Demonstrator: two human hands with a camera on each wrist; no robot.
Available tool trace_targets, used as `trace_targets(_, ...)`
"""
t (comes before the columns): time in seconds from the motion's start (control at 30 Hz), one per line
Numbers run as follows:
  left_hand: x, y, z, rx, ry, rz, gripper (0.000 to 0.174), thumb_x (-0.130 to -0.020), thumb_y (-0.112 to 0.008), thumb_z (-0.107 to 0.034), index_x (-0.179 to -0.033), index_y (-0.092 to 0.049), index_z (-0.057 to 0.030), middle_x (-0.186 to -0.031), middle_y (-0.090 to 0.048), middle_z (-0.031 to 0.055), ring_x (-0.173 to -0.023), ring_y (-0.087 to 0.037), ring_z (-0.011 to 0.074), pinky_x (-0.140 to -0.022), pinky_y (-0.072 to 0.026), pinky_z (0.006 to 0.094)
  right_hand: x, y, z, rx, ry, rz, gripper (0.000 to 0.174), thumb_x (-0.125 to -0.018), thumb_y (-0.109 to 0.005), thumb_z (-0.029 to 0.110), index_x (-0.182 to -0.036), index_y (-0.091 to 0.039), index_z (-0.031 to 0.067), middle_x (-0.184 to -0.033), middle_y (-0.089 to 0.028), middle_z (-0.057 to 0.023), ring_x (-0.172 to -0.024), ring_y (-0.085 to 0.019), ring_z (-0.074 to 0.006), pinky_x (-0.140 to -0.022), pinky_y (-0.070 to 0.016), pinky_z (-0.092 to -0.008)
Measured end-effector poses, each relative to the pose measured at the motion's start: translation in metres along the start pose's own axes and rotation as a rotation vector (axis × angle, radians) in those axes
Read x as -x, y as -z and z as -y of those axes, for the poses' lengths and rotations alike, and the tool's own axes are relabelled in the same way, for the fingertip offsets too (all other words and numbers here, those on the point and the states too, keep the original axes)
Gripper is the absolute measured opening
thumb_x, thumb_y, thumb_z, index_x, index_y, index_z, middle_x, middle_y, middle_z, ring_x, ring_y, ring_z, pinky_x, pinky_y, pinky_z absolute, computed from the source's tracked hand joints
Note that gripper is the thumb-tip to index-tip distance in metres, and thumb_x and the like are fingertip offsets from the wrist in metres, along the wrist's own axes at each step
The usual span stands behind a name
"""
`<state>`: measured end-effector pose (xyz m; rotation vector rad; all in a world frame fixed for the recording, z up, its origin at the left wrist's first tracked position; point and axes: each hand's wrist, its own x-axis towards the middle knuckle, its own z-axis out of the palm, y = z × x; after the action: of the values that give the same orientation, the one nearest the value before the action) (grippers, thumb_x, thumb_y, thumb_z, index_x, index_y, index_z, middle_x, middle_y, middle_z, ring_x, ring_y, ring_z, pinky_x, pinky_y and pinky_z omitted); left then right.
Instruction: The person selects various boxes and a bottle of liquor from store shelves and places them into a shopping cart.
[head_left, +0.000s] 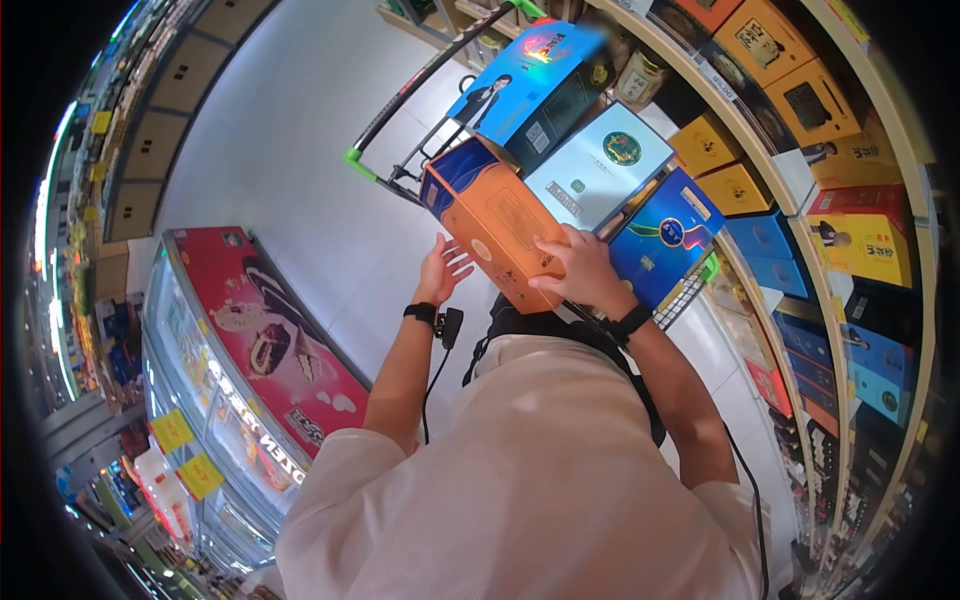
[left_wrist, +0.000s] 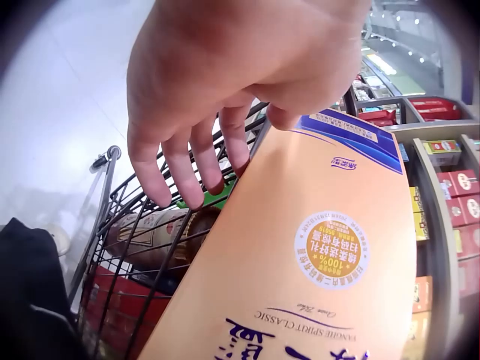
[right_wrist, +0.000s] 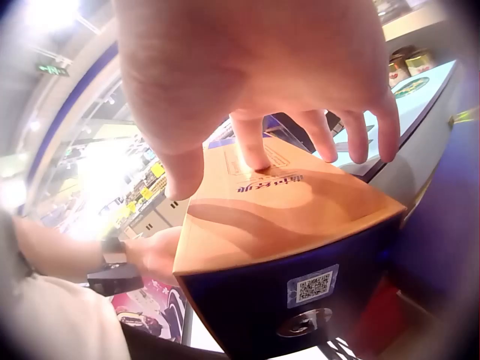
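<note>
A large orange box with dark blue ends (head_left: 505,228) lies over the shopping cart, tilted. My right hand (head_left: 588,270) rests on its upper face. In the right wrist view the index finger touches the orange face (right_wrist: 292,217), the thumb lies by one edge and the other fingers spread towards the far edge. My left hand (head_left: 443,270) is beside the box's left side, fingers extended; in the left wrist view they hang next to the box's printed side (left_wrist: 277,292). A light blue-white box (head_left: 600,165) and two blue boxes, one tall (head_left: 530,80), one flat (head_left: 665,245), are around it.
The cart's black wire side (left_wrist: 124,187) runs along the left, with bottles and a red item inside. Shelves of boxed goods (head_left: 780,110) stand close on the right. A freezer with a red panel (head_left: 265,340) is at the left, beside the pale floor (head_left: 290,130).
</note>
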<state>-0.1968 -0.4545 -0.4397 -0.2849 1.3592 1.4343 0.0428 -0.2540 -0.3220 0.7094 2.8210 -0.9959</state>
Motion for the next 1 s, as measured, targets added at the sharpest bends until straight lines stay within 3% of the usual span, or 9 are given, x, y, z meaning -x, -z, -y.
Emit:
trace_targets(0.07, 0.003, -0.001, 0.005, 0.015, -0.008, 0.026, 0.073, -0.100, -0.045, -0.063, -0.143, -0.040, -0.0038, -0.136, -0.048, 0.0149, -0.124, -0.051, 0.0314, -0.104, -0.0455, 0.0492, 0.000, 0.005, 0.000, -0.014, 0.002, 0.030, 0.082, -0.074, -0.081, 0.050, -0.145, -0.053, 0.0201, -0.138, -0.049, -0.0211, -0.129, -0.044, -0.0440, -0.105, -0.0356, -0.0577)
trace_targets(0.17, 0.007, -0.005, 0.016, 0.109, 0.011, 0.031, 0.074, -0.100, -0.043, -0.064, -0.144, -0.040, -0.0045, -0.139, -0.047, 0.0159, -0.125, -0.051, 0.0327, -0.105, -0.0448, 0.0499, -0.013, -0.003, -0.001, -0.331, -0.012, -0.063, 0.097, -0.069, -0.085, 0.049, -0.149, -0.042, 0.0146, -0.131, -0.051, -0.0231, -0.127, -0.046, -0.0442, -0.104, -0.0355, -0.0573)
trace_targets(0.27, 0.012, -0.011, 0.026, 0.249, 0.021, 0.053, 0.079, -0.099, -0.036, -0.070, -0.146, -0.039, -0.0055, -0.142, -0.047, 0.0150, -0.126, -0.050, 0.0318, -0.105, -0.0431, 0.0505, -0.024, -0.010, 0.009, -0.165, -0.078, -0.004, 0.111, -0.064, -0.089, 0.048, -0.152, -0.030, 0.0115, -0.128, -0.051, -0.0255, -0.126, -0.046, -0.0450, -0.105, -0.0347, -0.0564)
trace_targets(0.53, 0.014, -0.016, 0.035, 0.330, 0.001, 0.070, 0.082, -0.099, -0.031, -0.071, -0.148, -0.038, -0.0064, -0.146, -0.045, 0.0134, -0.127, -0.049, 0.0308, -0.105, -0.0417, 0.0508, -0.025, -0.005, 0.012, -0.047, -0.087, 0.041, 0.116, -0.063, -0.090, 0.047, -0.153, -0.026, 0.0117, -0.132, -0.050, -0.0268, -0.126, -0.047, -0.0452, -0.104, -0.0345, -0.0573)
trace_targets(0.63, 0.013, -0.016, 0.037, 0.320, -0.012, 0.080, 0.077, -0.100, -0.031, -0.070, -0.144, -0.043, -0.0074, -0.136, -0.052, 0.0122, -0.120, -0.055, 0.0295, -0.102, -0.0452, 0.0499, -0.024, -0.004, 0.015, -0.053, -0.093, 0.031, 0.114, -0.063, -0.089, 0.046, -0.152, -0.028, 0.0101, -0.129, -0.052, -0.0269, -0.123, -0.050, -0.0447, -0.104, -0.0355, -0.0563)
trace_targets(0.87, 0.016, -0.033, 0.021, 0.233, -0.086, 0.088, 0.059, -0.099, -0.056, -0.054, -0.138, -0.047, -0.0096, -0.131, -0.054, 0.0109, -0.117, -0.057, 0.0272, -0.099, -0.0488, 0.0437, -0.029, 0.003, 0.023, -0.122, -0.050, -0.062, 0.106, -0.066, -0.088, 0.043, -0.149, -0.033, 0.0063, -0.128, -0.055, -0.0262, -0.120, -0.054, -0.0429, -0.103, -0.0407, -0.0523)
trace_targets(1.0, 0.008, -0.027, 0.024, 0.119, -0.175, 0.115, 0.054, -0.098, -0.063, -0.047, -0.135, -0.049, -0.0115, -0.131, -0.054, 0.0111, -0.115, -0.057, 0.0263, -0.098, -0.0492, 0.0428, -0.036, -0.014, 0.022, -0.050, 0.105, -0.240, 0.091, -0.071, -0.086, 0.041, -0.144, -0.042, 0.0053, -0.131, -0.056, -0.0221, -0.119, -0.056, -0.0425, -0.101, -0.0436, -0.0496)
